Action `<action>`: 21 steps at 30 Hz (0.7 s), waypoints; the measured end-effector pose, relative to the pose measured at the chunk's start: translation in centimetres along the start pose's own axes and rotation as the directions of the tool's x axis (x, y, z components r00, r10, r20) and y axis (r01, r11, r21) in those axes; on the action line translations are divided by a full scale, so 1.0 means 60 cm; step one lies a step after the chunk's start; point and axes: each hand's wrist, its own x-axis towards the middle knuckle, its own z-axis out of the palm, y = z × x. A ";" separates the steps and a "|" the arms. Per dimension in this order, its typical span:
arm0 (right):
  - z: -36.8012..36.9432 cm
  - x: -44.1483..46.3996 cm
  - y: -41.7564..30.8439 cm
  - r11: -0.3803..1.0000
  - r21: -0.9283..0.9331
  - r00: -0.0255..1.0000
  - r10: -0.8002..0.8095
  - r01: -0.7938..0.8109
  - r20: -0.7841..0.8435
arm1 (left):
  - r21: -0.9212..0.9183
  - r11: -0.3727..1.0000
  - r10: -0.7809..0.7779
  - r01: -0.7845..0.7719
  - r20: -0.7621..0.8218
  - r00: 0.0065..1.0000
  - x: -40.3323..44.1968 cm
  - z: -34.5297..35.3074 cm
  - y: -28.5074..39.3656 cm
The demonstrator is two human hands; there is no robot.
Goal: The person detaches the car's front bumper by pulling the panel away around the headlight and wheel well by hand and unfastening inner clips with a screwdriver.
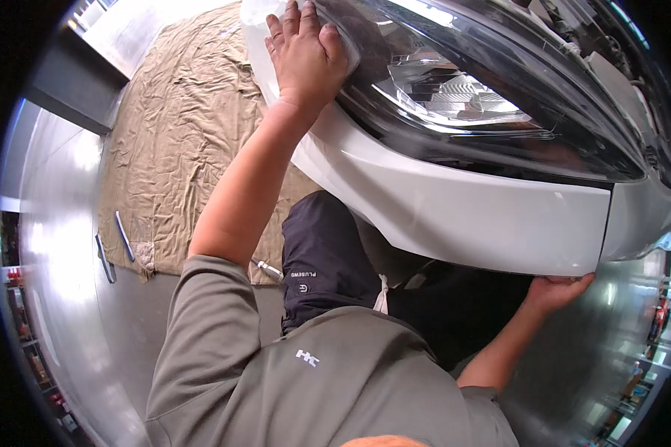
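A white car bumper (pixel 455 205) curves from the top of the head view down to the right, just below the headlight (pixel 462 93). My left hand (pixel 306 56) lies on the front part of the bumper, palm down with its fingers spread. At the rear lower corner, beside the seam with the fender, my right hand (pixel 558 293) grips the bumper's bottom edge from below. Part of the right hand's fingers is hidden by the panel. The bumper's top edge sits close under the headlight, with a dark gap between them.
A creased tan cloth (pixel 190 134) covers the floor at the left, with thin strips (pixel 124 235) near its edge. A dark metal post (pixel 74 74) stands at the upper left. The white fender (pixel 641 216) adjoins the bumper. My bent knee (pixel 324 253) is under it.
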 end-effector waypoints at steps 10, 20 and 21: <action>0.009 0.012 -0.017 0.999 0.029 0.999 0.016 -0.015 -0.033 | -0.140 0.990 -0.005 -0.021 -0.183 0.983 -0.012 0.010 0.023; 0.009 -0.020 -0.016 0.989 -0.035 0.981 -0.141 0.146 0.134 | -0.256 0.967 -0.069 -0.013 -0.308 0.949 -0.018 -0.004 0.038; 0.004 -0.015 -0.015 0.987 -0.047 0.980 -0.149 0.157 0.128 | -0.247 0.969 -0.055 -0.025 -0.311 0.949 -0.017 -0.007 0.040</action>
